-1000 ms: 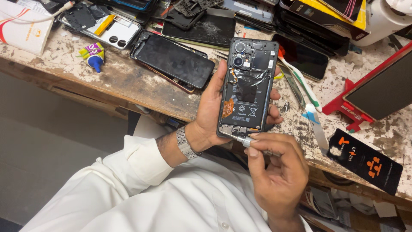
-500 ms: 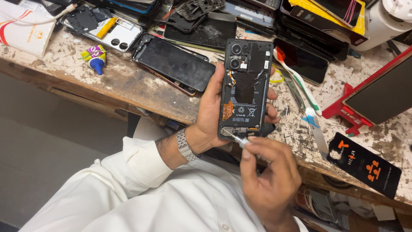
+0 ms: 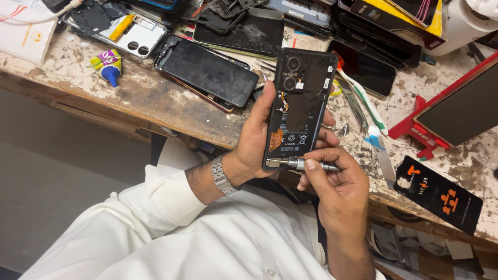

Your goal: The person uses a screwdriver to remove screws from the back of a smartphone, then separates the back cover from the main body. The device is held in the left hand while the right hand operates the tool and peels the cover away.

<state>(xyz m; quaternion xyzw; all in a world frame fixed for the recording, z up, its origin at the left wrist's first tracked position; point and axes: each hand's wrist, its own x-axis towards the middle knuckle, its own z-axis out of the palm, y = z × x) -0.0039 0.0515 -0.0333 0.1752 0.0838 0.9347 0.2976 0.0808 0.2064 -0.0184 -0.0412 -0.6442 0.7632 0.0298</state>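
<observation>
My left hand (image 3: pixel 257 140) grips an opened black phone (image 3: pixel 300 103) with its back cover off, its camera rings at the top and its battery and inner parts exposed. It holds the phone upright over the near edge of the workbench. My right hand (image 3: pixel 334 184) pinches a small metal screwdriver (image 3: pixel 306 164) that lies almost level. The tip touches the phone's lower left corner. A metal watch sits on my left wrist.
The worn wooden workbench (image 3: pixel 155 98) carries a dark phone screen (image 3: pixel 210 72), a cracked phone (image 3: pixel 244 33), a white phone part (image 3: pixel 132 36), a small blue-tipped glue bottle (image 3: pixel 108 67), tweezers (image 3: pixel 355 103), a red frame holding a screen (image 3: pixel 456 111) and a black card (image 3: pixel 438 194).
The screwdriver has swung from a slant to nearly level, and its tip has shifted to the phone's lower left corner. My left hand keeps its hold on the phone.
</observation>
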